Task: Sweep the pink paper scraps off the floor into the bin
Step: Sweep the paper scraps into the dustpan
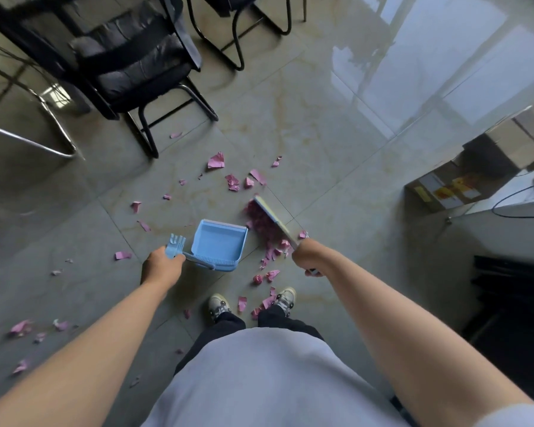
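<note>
Shiny grey floor tiles [305, 134] are dotted with pink paper scraps [232, 182], with black chairs [136, 63] further off and a cardboard box [463, 180] at the right. A blue dustpan [219, 243] is held low by the left hand [162, 266], whose fingers are curled round its handle, and its open mouth is turned to a heap of scraps just beside it. A broom [270, 215] is gripped by the right hand [309, 254], fingers wrapped round its stick, and its head is set against that heap; more scraps are seen near the two shoes [219, 306].
</note>
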Tool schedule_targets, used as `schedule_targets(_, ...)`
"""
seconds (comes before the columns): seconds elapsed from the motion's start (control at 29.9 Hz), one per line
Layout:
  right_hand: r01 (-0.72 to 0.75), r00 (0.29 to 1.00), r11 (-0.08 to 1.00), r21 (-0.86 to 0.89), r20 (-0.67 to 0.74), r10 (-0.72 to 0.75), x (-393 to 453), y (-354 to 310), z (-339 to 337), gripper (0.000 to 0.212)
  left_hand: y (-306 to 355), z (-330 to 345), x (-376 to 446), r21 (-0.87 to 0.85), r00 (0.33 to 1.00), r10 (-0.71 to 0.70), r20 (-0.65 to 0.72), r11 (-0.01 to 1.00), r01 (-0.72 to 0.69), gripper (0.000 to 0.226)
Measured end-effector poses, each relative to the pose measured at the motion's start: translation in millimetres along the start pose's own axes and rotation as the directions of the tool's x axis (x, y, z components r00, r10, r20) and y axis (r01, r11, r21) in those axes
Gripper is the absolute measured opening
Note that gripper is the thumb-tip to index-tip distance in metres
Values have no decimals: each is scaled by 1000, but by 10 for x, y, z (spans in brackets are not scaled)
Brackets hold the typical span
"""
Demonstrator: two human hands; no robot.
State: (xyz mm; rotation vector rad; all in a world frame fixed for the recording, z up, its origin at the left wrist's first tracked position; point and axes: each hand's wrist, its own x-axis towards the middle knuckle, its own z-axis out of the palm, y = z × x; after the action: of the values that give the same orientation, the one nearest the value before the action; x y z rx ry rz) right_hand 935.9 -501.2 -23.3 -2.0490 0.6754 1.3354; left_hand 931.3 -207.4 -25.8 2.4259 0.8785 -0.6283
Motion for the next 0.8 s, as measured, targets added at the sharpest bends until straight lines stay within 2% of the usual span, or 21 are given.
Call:
schedule_targets(0.13,18,999,1000,23,-33,-18,-90,-68,-3,21,-103,-77,37,4,1000,-2,10,1000,2,22)
schedule_targets(0.33,31,980,998,60,-197,-19,-33,-186,-89,18,-368,-222,111,-72,998,-55,-3,996,54,16)
schedule_targets(0.54,85,938,958,275,-345,16,307,-537,-370,15,-630,-353,112,-183,990,-134,-32,975,126,11)
schedule_targets(0.64,87,953,908,409,-299,43,568,-698,-538,10,-770,-397,96,-240,983,-175,-49,958,158,10)
schedule_targets(0.7,75,975,890,449,-222,29,712,-764,-598,22,-863,-424,75,-270,977,-203,-59,946,180,9)
schedule_targets(0.8,27,977,867,498,-195,82,883,-923,-540,31,-984,-438,57,-332,964,-257,-74,918,219,7)
